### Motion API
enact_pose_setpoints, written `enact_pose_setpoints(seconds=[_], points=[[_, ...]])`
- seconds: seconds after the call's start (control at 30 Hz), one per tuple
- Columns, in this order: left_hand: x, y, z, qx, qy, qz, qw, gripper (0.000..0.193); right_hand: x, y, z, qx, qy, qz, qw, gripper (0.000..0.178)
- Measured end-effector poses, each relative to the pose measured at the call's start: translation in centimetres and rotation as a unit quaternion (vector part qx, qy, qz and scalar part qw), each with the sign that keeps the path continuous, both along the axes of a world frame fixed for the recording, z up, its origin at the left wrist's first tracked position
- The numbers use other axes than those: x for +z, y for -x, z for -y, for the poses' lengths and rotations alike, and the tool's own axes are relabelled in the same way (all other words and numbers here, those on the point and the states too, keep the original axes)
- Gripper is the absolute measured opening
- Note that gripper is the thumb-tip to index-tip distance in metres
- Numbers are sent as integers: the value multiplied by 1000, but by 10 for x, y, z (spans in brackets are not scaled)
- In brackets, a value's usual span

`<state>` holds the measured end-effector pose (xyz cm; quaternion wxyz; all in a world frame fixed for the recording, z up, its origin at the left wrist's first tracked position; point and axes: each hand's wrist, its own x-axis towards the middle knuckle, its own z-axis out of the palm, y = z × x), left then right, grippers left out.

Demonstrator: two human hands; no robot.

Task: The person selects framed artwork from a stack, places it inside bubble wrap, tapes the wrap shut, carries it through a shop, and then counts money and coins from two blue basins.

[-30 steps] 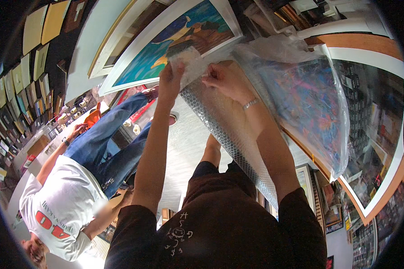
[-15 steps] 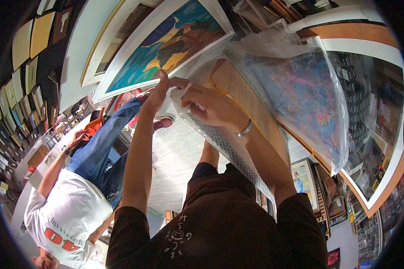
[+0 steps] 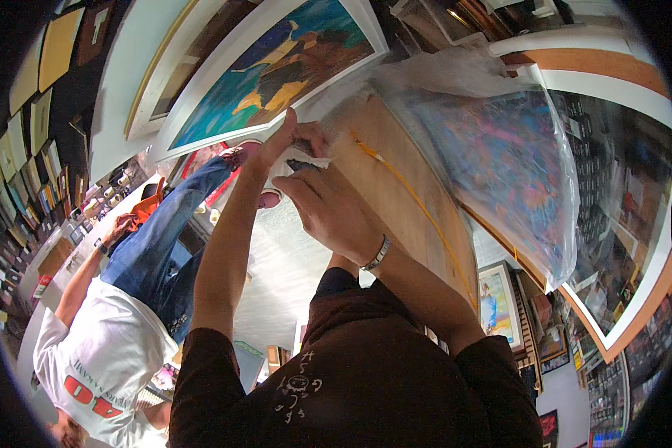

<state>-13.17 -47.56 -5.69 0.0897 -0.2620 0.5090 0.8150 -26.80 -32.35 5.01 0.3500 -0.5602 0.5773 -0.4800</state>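
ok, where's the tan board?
Head view, just right of centre: the tan board shows between the right hand and the plastic-wrapped blue-and-pink picture.

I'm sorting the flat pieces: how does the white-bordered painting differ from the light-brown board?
The painting shows teal, yellow and brown shapes; the board is plain light brown. The painting has a white border; the board has a yellow strip running along it. In view, the painting is above the left hand; the board extends right of the right hand. Both look like flat panels.
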Motion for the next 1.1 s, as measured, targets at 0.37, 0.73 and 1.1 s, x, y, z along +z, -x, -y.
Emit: enact_pose_setpoints(seconds=[0.37,0.73,1.1], points=[[28,13,11,79,91,10,993,104,-18,40,11,67,-135,-78,986,21],[85,35,43,109,403,233,878,18,-85,59,45,67,-76,-81,992,13],[59,40,-5,431,488,175,739,44,-142,18,40,3,-161,216,963,13]])
